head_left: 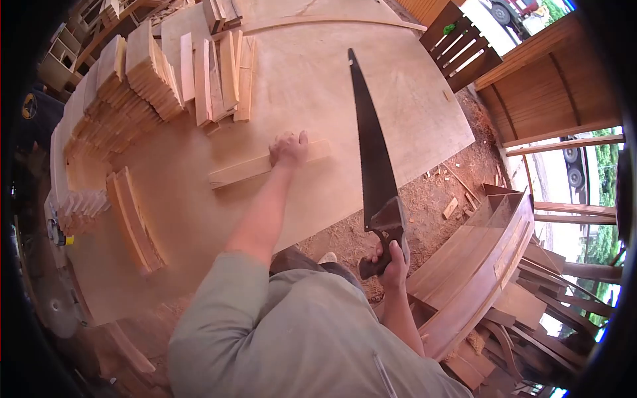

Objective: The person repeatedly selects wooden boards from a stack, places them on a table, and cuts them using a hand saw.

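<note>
My left hand (288, 148) is curled over the middle of a short, pale wooden board (240, 172). The board lies flat on a large plywood sheet (305, 73). In my right hand (395, 265) is a handsaw (373, 142), gripped by its dark handle. Its long blade points away from me, over the right part of the sheet, and is apart from the board. My left fingertips are partly hidden behind the hand.
Stacked curved wood pieces (142, 73) stand at the back left, with loose strips (225, 79) beside them. Two curved pieces (136, 219) lie at the left. A wooden frame (478, 265) and offcuts crowd the right. Sawdust (431, 199) covers the ground.
</note>
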Demonstrator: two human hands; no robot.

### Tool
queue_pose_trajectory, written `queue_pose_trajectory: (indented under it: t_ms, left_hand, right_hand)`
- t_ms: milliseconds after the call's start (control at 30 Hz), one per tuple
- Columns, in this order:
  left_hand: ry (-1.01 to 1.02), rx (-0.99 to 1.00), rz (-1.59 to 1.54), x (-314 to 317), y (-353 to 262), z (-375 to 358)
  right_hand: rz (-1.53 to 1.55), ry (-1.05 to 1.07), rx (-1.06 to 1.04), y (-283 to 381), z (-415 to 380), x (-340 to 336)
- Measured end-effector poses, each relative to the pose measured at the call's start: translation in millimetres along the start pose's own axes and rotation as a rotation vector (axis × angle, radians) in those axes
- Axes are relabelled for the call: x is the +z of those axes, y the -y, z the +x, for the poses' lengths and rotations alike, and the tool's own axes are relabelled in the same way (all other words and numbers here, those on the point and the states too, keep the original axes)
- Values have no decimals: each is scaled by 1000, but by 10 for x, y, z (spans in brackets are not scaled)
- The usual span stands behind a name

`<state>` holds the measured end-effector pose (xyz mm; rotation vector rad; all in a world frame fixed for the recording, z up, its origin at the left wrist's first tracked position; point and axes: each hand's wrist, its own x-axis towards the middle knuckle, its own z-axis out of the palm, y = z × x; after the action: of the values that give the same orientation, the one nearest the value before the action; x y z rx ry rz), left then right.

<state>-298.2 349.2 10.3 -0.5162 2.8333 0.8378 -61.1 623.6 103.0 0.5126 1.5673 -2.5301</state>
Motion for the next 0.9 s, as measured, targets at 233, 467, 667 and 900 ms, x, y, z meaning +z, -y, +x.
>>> queue_pose_trajectory:
  t_ms: [233,467,667,900]
  left_hand:
    - [4,-95,6,-69,-40,14]
    - [-54,-28,112,-65,-50,-24]
    - [-94,-62,97,-54,-17,62]
    - [-143,-44,70,-63,15,84]
  right_hand:
    - [-372,9,-49,-321,-240,-99]
    - [-550,105,-150,-509,-444,-331]
    - [-661,141,-247,-501,-543,-343]
    - [-686,124,-216,-526,-870,-497]
